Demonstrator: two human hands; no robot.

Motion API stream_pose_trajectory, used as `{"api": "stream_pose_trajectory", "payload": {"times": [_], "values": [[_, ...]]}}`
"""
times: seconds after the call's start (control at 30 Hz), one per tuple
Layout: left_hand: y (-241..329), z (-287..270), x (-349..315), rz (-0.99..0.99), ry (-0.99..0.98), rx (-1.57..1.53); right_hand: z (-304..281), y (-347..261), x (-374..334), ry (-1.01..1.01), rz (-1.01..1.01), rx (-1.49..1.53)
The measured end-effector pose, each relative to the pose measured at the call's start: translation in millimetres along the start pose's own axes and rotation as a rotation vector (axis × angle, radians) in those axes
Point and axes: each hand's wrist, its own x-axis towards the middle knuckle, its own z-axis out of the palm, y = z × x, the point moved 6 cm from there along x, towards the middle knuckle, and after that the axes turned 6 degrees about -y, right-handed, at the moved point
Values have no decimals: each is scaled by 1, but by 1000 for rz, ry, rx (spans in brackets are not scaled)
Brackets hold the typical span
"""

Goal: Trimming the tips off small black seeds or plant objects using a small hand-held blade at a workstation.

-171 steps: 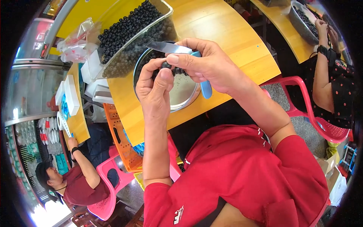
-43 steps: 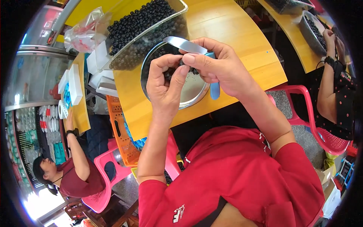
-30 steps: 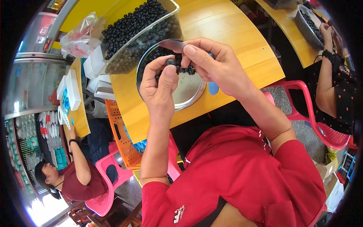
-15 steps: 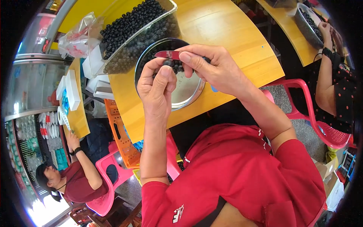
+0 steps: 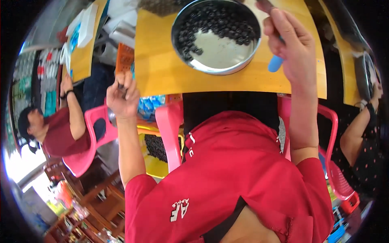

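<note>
- On the table [image 5: 162, 79], a round pan [image 5: 223, 52] holds little dark balls [image 5: 227, 24]
- Left hand [image 5: 123, 97] curls round one small dark ball [image 5: 121, 86], left of the table
- Right hand [image 5: 293, 46] grips a blue-handled knife [image 5: 275, 64]
- Balls seem light, maybe slippery; pinch their sides

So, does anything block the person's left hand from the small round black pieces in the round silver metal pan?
Only the pan's raised near-left wall stands between the left hand and pieces; nothing else visible does.
</note>
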Motion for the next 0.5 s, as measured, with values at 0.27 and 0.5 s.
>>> {"api": "stream_pose_trajectory", "payload": {"times": [0.27, 0.5], "values": [[14, -181, -265, -153, 963, 669, 10, -5, 2, -69, -9, 14], [-3, -210, -326, -217, 1237, 1211, 2, 6, 1, -47, 9, 15]]}}
